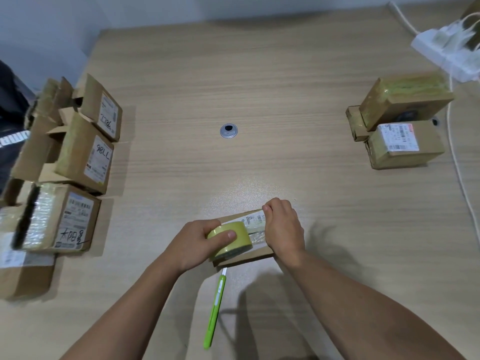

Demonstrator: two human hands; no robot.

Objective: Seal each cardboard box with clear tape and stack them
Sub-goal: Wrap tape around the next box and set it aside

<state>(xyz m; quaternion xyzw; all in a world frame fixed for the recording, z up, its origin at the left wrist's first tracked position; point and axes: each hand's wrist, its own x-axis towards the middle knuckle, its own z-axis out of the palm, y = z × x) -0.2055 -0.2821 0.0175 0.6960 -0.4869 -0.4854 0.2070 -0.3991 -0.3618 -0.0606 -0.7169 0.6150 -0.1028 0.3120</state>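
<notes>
A small flat cardboard box (pixel 249 257) lies on the table just in front of me. My left hand (pixel 200 245) grips a yellowish tape roll (pixel 235 241) resting on the box's left part. A strip of clear tape (pixel 257 233) runs from the roll to the right across the box top. My right hand (pixel 284 227) covers the box's right end, its fingers curled over the far right edge. A white label (pixel 255 219) shows on the box between my hands.
A green utility knife (pixel 215 307) lies below the box. Several boxes, some with open flaps, stand at the left (pixel 85 157). Two taped boxes are stacked at the right (pixel 405 100). A power strip (pixel 446 51) lies far right, and a metal grommet (pixel 228 131) sits mid-table.
</notes>
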